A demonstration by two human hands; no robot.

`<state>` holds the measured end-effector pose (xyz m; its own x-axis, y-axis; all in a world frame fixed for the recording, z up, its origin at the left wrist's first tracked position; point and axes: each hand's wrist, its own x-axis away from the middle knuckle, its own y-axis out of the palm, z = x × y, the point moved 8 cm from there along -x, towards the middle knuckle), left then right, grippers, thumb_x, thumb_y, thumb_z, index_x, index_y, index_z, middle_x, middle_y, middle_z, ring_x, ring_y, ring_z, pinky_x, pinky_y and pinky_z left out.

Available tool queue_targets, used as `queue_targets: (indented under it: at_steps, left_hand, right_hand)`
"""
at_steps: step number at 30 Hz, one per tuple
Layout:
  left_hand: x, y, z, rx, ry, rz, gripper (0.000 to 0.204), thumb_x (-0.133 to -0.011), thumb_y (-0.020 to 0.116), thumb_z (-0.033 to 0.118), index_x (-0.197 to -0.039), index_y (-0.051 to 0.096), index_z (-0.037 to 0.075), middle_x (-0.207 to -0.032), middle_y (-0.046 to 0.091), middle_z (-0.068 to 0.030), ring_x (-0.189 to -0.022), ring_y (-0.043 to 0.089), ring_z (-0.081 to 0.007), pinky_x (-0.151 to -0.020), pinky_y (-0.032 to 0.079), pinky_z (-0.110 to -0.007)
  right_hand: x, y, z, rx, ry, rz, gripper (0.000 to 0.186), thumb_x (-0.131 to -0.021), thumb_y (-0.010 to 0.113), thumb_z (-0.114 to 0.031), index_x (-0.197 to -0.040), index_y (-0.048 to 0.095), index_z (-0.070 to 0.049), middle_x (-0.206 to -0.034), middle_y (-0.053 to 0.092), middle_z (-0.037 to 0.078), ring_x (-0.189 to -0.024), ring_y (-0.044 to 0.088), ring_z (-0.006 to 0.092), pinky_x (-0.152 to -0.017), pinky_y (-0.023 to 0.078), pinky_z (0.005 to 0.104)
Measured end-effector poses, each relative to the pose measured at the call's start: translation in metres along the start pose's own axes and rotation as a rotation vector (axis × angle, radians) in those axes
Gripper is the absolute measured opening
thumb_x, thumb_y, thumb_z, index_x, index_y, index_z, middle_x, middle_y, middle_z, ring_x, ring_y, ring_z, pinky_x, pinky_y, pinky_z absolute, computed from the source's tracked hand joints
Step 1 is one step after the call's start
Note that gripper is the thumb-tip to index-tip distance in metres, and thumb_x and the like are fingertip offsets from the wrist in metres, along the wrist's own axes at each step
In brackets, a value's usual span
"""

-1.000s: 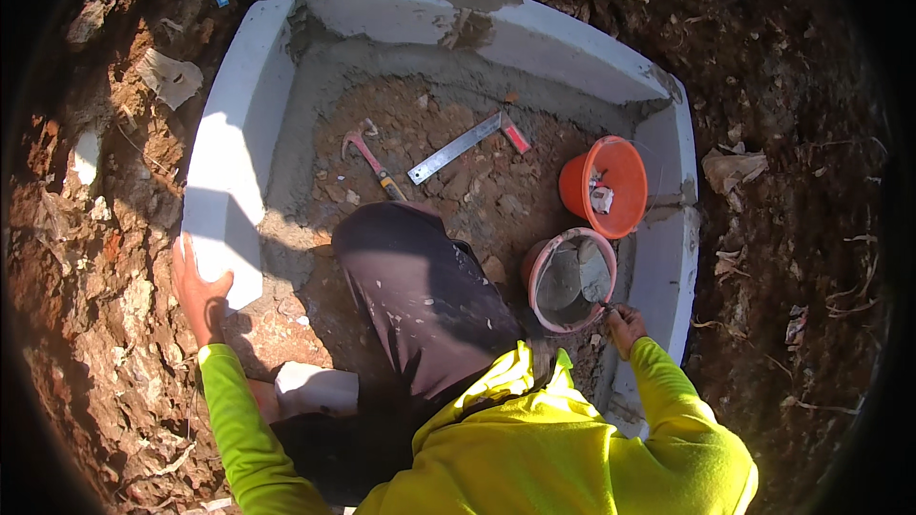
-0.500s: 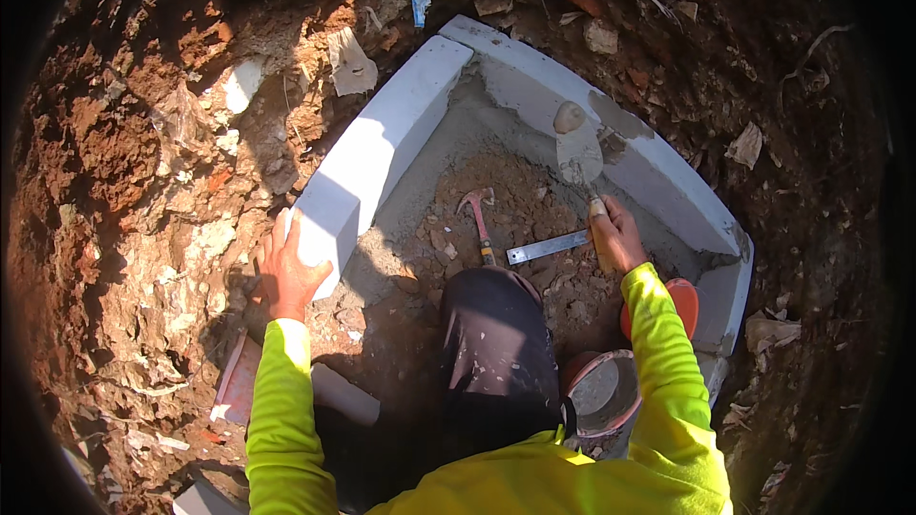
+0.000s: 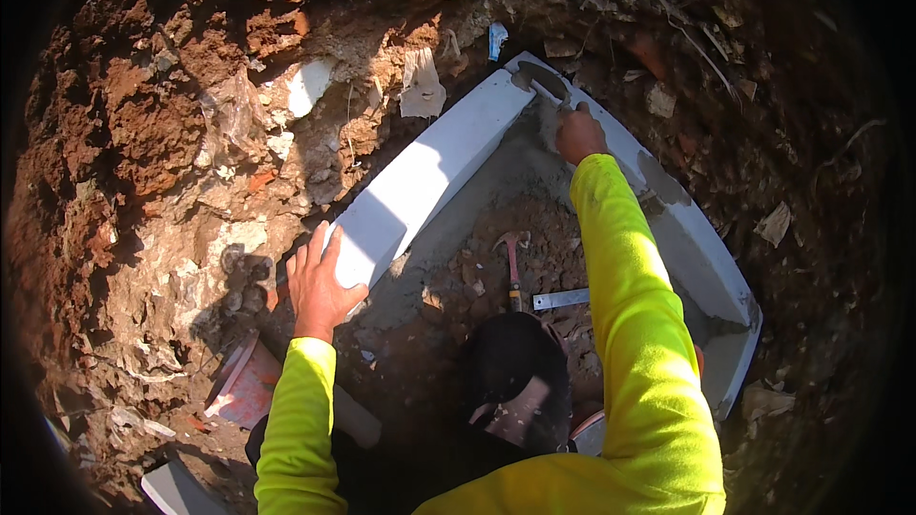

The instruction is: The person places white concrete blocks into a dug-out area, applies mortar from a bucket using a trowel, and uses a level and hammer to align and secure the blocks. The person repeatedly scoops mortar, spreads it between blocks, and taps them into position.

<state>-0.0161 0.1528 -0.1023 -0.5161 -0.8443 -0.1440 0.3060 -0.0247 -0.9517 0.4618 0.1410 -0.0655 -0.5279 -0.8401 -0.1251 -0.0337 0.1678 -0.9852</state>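
Observation:
My right hand [image 3: 579,135] is wrapped round a trowel [image 3: 536,79]. The trowel's blade lies at the far corner, where the tops of two pale blocks meet. One is the long left block [image 3: 420,167], partly in sunlight; the other is the right-hand block [image 3: 701,238], with a grey mortar smear on its top. My left hand [image 3: 322,288] rests with fingers spread against the near end of the left block. Grey mortar [image 3: 491,176] runs along the blocks' inner foot. On the soil between them lie a claw hammer [image 3: 513,272] and a flat metal strip [image 3: 561,298].
A mortar-stained bucket [image 3: 246,386] lies tipped near my left forearm. Another bucket [image 3: 590,434] is mostly hidden by my right arm. A grey block [image 3: 181,488] sits at the lower left. Rough earth banks [image 3: 143,172] with stones and roots surround the blocks.
My right hand has carried the trowel from the right block's inner side to the far corner. The view has shifted; my left hand stays at the left block's near end.

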Motion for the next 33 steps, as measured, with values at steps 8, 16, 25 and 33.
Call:
queue_targets:
  at_steps: [8,16,25,33]
  left_hand:
    - [-0.002,-0.001,0.0,0.015,0.009,0.016,0.088,-0.055,0.076,0.03,-0.137,0.056,0.008,-0.15,0.044,-0.0094,-0.118,0.05,-0.0314,-0.102,0.037,-0.044]
    - [-0.004,-0.003,0.005,0.022,0.009,0.019,0.087,-0.054,0.076,0.029,-0.136,0.056,0.007,-0.149,0.045,-0.0098,-0.118,0.051,-0.0316,-0.102,0.037,-0.044]
    - [-0.003,-0.001,0.003,0.02,-0.004,-0.008,0.088,-0.055,0.075,0.03,-0.137,0.055,0.006,-0.15,0.045,-0.011,-0.122,0.05,-0.0322,-0.102,0.036,-0.043]
    - [-0.006,0.006,0.014,0.03,0.03,0.009,0.087,-0.054,0.077,0.029,-0.136,0.057,0.009,-0.149,0.045,-0.009,-0.117,0.051,-0.0313,-0.101,0.037,-0.043]
  right_hand:
    - [-0.008,-0.013,-0.003,-0.134,0.0,-0.112,0.032,-0.091,0.055,-0.023,-0.112,0.068,-0.002,-0.113,0.066,0.027,-0.105,0.064,0.0432,-0.093,0.05,0.0505]
    - [-0.041,0.014,0.016,-0.293,0.152,-0.259,0.039,-0.095,0.051,-0.028,-0.114,0.069,0.001,-0.117,0.065,0.027,-0.112,0.062,0.0429,-0.099,0.048,0.048]
    - [-0.05,0.002,-0.012,0.184,-0.216,-0.421,0.034,-0.098,0.047,-0.022,-0.108,0.07,0.0,-0.093,0.068,0.023,-0.088,0.068,0.0363,-0.084,0.053,0.0449]
    - [-0.072,0.009,0.03,0.241,-0.265,-0.192,0.031,-0.094,0.047,-0.014,-0.111,0.069,-0.001,-0.094,0.072,0.023,-0.083,0.071,0.0387,-0.073,0.057,0.0438]
